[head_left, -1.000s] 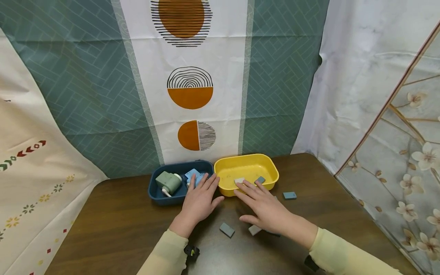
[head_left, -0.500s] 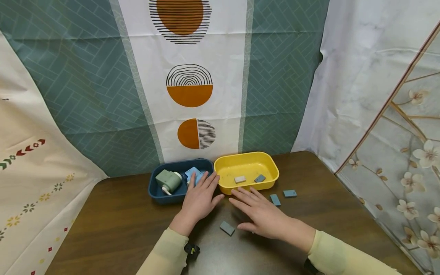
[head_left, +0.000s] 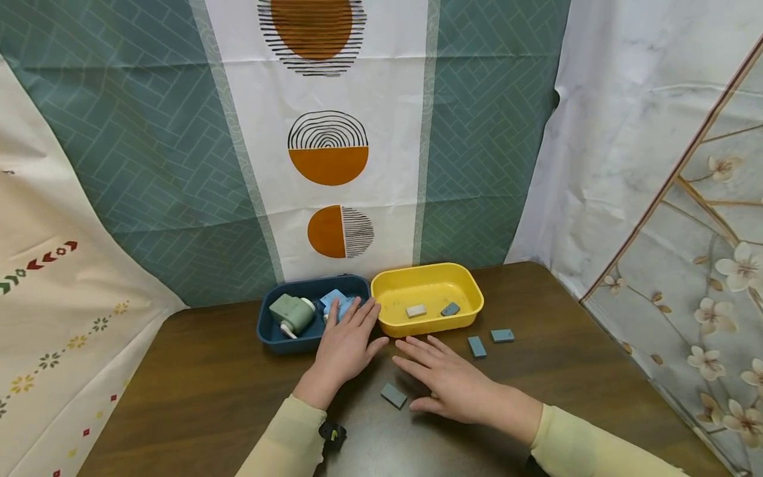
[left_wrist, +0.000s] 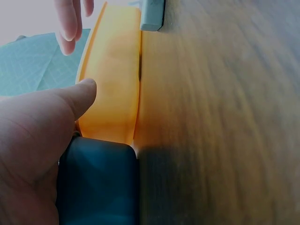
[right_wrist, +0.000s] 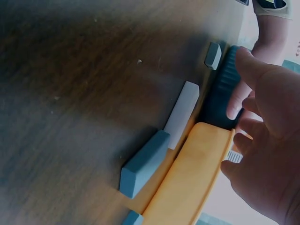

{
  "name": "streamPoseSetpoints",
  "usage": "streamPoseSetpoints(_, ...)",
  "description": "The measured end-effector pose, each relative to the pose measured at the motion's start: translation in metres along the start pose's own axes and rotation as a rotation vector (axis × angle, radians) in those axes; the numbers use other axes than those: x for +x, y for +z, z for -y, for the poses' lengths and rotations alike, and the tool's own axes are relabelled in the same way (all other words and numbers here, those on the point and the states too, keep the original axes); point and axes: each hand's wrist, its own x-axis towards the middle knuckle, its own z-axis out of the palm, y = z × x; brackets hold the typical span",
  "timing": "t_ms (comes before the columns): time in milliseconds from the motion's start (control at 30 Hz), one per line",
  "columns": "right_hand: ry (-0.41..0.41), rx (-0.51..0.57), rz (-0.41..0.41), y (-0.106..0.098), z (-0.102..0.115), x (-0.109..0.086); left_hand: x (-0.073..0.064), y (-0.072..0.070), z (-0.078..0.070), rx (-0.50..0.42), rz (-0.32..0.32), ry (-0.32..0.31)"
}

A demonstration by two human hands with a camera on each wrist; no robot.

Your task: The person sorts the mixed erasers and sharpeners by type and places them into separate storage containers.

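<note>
My left hand (head_left: 344, 348) reaches over the front right corner of a dark blue bin (head_left: 275, 343), fingers extended beside the yellow bin (head_left: 426, 324). Over the table in front of the yellow bin, my right hand (head_left: 447, 381) is spread with nothing in it. A grey-green domino-sized block (head_left: 393, 395) lies between the hands. Under the right hand, hidden in the head view, a white block (right_wrist: 183, 115) and a blue block (right_wrist: 145, 164) lie on the table in the right wrist view. The yellow bin holds a white block (head_left: 416, 311) and a blue-grey block (head_left: 450, 309).
Two blue blocks (head_left: 477, 347) lie right of the right hand. The blue bin contains a green pump bottle (head_left: 291, 313) and a light blue item (head_left: 335, 299), partly covered by the left fingers. Fabric (head_left: 489, 165) hangs behind the brown table (head_left: 208, 391).
My right hand has drawn back from the yellow bin toward the near side, uncovering the blocks in the bin and a blue one beside it. The left hand stays in place.
</note>
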Motion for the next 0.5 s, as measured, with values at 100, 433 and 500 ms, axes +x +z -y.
streamPoseSetpoints(100,0.004,-0.003,0.005,0.0011,0.0011,0.0006,0.0009,-0.0006,0.0002,0.006,-0.011,0.004)
streamPoseSetpoints(433,0.024,0.049,0.082,0.0079,0.0046,0.0037,-0.0004,0.0005,0.0005,-0.010,-0.001,0.003)
streamPoseSetpoints(500,0.023,0.053,0.092,0.0088,0.0052,0.0044,-0.0008,0.0010,0.0007,-0.008,-0.001,0.003)
